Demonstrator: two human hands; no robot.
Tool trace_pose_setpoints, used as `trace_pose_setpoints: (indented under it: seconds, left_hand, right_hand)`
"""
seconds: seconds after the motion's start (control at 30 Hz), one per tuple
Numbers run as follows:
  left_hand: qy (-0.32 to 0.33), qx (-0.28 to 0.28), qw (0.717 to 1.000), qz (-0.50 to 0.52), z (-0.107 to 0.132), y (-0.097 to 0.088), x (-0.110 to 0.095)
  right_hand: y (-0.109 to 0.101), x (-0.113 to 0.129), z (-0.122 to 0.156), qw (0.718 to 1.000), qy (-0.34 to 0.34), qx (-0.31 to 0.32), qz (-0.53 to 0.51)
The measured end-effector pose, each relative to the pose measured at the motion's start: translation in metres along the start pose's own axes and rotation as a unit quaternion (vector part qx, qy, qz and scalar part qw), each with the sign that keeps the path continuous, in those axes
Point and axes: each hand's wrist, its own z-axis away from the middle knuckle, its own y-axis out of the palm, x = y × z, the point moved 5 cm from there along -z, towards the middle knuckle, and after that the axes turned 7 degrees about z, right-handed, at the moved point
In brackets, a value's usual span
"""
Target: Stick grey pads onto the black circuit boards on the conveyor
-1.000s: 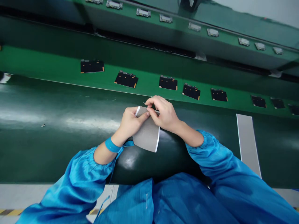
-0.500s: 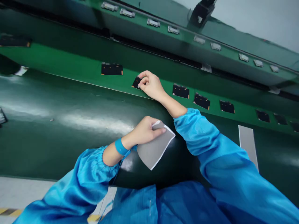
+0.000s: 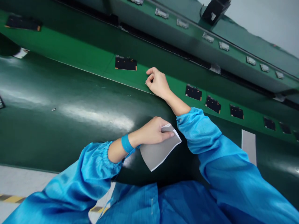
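My left hand [image 3: 153, 132] grips a grey sheet with white edges [image 3: 160, 152], thumb on top, held above the dark green bench. A blue band circles that wrist. My right hand [image 3: 159, 82] is over the bright green strip, its fingers curled in with the thumb and index finger close together. What they hold, if anything, is too small or hidden to make out. To its left on the strip lies a black circuit board [image 3: 126, 63]; to its right is another black circuit board [image 3: 193, 92]. The hand hides the strip directly beneath it.
Several more black boards [image 3: 236, 111] lie along the strip [image 3: 77, 56]. A second grey sheet [image 3: 249, 146] rests on the bench [image 3: 35, 133] at right. Small clear-and-silver parts [image 3: 224, 46] line an upper shelf. A tiny metallic bit [image 3: 53, 109] sits at left.
The view has shifted, so boards and both hands appear further right. The board seen under my right hand's fingertips before no longer shows clearly. My left hand still holds the sheet.
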Motion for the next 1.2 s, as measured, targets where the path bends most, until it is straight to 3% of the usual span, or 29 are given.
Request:
trace_pose_setpoints:
  seconds: [0.27, 0.47, 0.6, 0.67, 0.8, 0.93, 1.2]
  left_hand:
    - [-0.001, 0.0, 1.0, 0.011, -0.001, 0.0, 0.001]
    - [-0.006, 0.0, 1.0, 0.011, -0.001, -0.001, 0.0]
    - [-0.001, 0.003, 1.0, 0.012, -0.001, 0.001, -0.002]
    - [0.004, 0.014, 1.0, 0.013, -0.001, 0.003, -0.002]
    - [0.018, 0.029, 0.999, 0.021, 0.0, 0.006, -0.003]
    - [0.01, 0.028, 0.999, 0.027, 0.002, 0.004, -0.004]
    - [0.029, 0.036, 0.998, 0.038, 0.001, 0.006, -0.009]
  right_hand:
    - [-0.008, -0.005, 0.01, 0.998, -0.031, 0.024, 0.058]
    - [-0.015, -0.004, 0.025, 0.991, -0.01, 0.014, 0.136]
    - [-0.038, -0.013, 0.012, 0.989, -0.014, -0.014, 0.143]
    - [-0.042, -0.01, -0.005, 0.993, -0.036, 0.011, 0.116]
    - [-0.017, 0.023, -0.047, 0.989, -0.102, 0.109, 0.014]
    - [0.012, 0.047, -0.073, 0.981, -0.119, 0.152, -0.033]
    - [0.016, 0.035, -0.075, 0.976, -0.12, 0.18, -0.007]
